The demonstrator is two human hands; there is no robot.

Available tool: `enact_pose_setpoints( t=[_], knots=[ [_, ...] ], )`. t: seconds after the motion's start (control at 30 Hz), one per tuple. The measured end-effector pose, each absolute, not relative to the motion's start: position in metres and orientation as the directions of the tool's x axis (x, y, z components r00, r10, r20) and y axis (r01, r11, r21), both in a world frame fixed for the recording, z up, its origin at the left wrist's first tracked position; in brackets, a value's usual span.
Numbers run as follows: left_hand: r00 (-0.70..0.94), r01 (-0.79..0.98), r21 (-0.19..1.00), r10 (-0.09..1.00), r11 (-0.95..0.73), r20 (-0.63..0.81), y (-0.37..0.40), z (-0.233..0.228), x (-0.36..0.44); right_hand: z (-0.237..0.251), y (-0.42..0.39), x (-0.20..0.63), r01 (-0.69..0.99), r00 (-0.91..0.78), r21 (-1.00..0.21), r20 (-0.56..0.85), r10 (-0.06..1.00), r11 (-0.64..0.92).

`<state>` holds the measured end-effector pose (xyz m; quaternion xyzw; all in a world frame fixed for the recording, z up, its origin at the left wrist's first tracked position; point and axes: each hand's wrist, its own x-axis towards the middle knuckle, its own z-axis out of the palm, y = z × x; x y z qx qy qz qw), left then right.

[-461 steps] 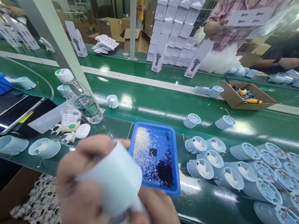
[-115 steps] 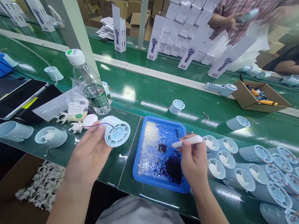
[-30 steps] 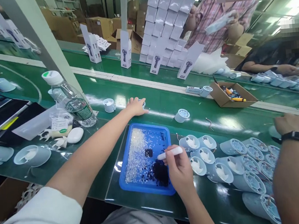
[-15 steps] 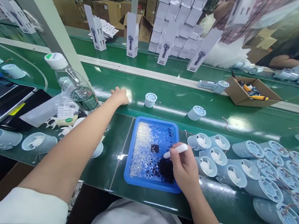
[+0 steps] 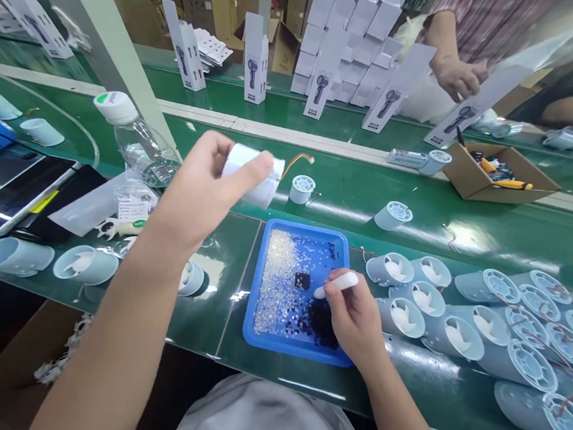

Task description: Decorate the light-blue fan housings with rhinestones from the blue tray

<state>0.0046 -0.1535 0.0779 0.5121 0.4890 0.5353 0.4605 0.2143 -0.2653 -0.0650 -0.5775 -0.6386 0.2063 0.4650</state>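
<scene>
My left hand (image 5: 213,181) is closed around a pale blue fan housing (image 5: 250,174) with coloured wires sticking out, raised above the bench and slightly blurred. In my right hand (image 5: 355,313) is a white pen-like tool (image 5: 340,284), its tip over a blue tray (image 5: 250,318). Small clear pieces (image 5: 275,283) fill the tray's left part, and small black pieces (image 5: 322,322) lie heaped near the tool. A dark square (image 5: 302,280) sits among them. Just beyond the tray stands another housing (image 5: 303,189).
Several pale blue housings (image 5: 510,363), some with white fan blades, crowd the right side. A water bottle (image 5: 140,144) stands at left near a post. A cardboard box (image 5: 503,169) holds small parts at right. Across the bench, a person's hand (image 5: 460,78) touches a white carton (image 5: 487,100).
My left hand has come back towards me from the far belt and now holds a fan housing. My right hand stays over the tray. Across the bench, the other person's carton has been lowered.
</scene>
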Motion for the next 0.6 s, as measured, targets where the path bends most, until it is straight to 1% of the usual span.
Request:
enact_pose_setpoints(
  t=[0.1,0.13,0.23,0.3,0.4,0.43,0.5,0.53,0.6],
  knots=[
    [-0.008,-0.101,0.995,1.0,-0.019,0.018,-0.181,0.063,-0.01,-0.064,-0.265,0.213,0.552,0.072,-0.795,0.346,0.935,0.252],
    [-0.013,-0.168,0.986,1.0,0.016,-0.018,-0.187,0.056,-0.015,-0.063,-0.265,0.212,0.561,0.064,-0.787,0.352,0.934,0.258],
    [-0.052,-0.321,0.942,0.991,0.097,-0.12,-0.197,0.034,-0.028,-0.06,-0.264,0.211,0.602,0.028,-0.749,0.368,0.929,0.279],
    [-0.107,-0.391,0.913,0.979,0.119,-0.174,-0.202,0.023,-0.033,-0.058,-0.263,0.21,0.61,0.043,-0.742,0.382,0.923,0.278],
    [-0.14,-0.451,0.88,0.962,0.149,-0.235,-0.208,0.015,-0.033,-0.055,-0.256,0.209,0.6,0.121,-0.754,0.417,0.901,0.269],
    [-0.139,-0.464,0.872,0.959,0.157,-0.247,-0.21,0.013,-0.032,-0.054,-0.253,0.208,0.596,0.121,-0.758,0.409,0.905,0.263],
    [-0.131,-0.48,0.858,0.953,0.181,-0.274,-0.213,0.011,-0.026,-0.051,-0.251,0.206,0.591,0.08,-0.771,0.348,0.934,0.237],
    [-0.129,-0.484,0.854,0.95,0.19,-0.284,-0.215,0.01,-0.022,-0.048,-0.252,0.204,0.574,0.078,-0.787,0.326,0.942,0.225],
    [-0.115,-0.487,0.848,0.947,0.21,-0.3,-0.219,0.01,-0.013,-0.04,-0.258,0.197,0.479,0.159,-0.847,0.344,0.926,0.232]
  ],
)
